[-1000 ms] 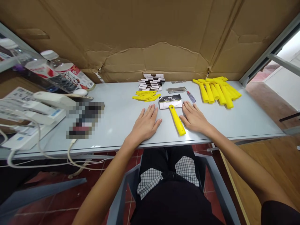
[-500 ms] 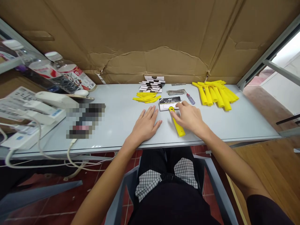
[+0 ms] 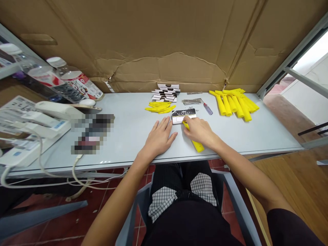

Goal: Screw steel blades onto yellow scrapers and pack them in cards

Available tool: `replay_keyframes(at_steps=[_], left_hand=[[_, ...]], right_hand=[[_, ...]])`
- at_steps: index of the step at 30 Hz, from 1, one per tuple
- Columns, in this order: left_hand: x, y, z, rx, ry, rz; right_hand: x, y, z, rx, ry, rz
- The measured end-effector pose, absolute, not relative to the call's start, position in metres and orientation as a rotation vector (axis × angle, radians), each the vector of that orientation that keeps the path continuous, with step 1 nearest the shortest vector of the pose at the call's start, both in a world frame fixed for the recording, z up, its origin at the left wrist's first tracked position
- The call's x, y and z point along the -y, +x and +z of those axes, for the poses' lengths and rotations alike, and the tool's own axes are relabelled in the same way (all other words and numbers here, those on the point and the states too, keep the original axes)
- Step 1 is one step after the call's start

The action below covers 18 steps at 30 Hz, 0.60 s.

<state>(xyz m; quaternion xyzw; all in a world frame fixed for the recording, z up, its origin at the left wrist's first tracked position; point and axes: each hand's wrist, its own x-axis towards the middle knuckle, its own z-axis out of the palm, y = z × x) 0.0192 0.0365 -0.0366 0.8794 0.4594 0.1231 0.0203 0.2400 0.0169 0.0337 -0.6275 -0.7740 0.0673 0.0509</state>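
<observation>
My left hand (image 3: 160, 136) lies flat on the grey table with its fingers spread. My right hand (image 3: 198, 130) has its fingers curled over the upper end of a yellow handle (image 3: 197, 146), whose lower end points toward the table's front edge. Under and beyond those fingertips lies a black and white printed card (image 3: 179, 117), between my two hands. Tiny dark pieces (image 3: 190, 108) are scattered just behind the card. Farther back are thin metal strips (image 3: 191, 101) and a screwdriver (image 3: 207, 109) with a clear purplish handle.
Yellow strips (image 3: 160, 108) and folded cards (image 3: 166, 92) lie behind my left hand. Several yellow handles (image 3: 237, 102) are piled at the right. Bottles (image 3: 79, 82), a power strip (image 3: 33, 145), cables and a pixelated object (image 3: 93, 133) occupy the left. Cardboard (image 3: 166, 41) stands behind.
My right hand has moved left and its fingers now cover the top of the yellow handle. The card has shifted slightly left and down, uncovering the tiny pieces. My left hand stays in place.
</observation>
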Motion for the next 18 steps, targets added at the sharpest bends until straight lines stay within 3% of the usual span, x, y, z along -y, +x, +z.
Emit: replay_keyframes(at_steps=[7, 18], left_hand=[[-0.035, 0.019, -0.033, -1.444, 2.726, 0.344], [-0.037, 0.015, -0.036, -1.419, 2.748, 0.370]], right_hand=[[-0.001, 0.279, 0.040, 2.294, -1.859, 0.218], [0.002, 0.468, 0.111, 1.814, -2.213, -0.116]])
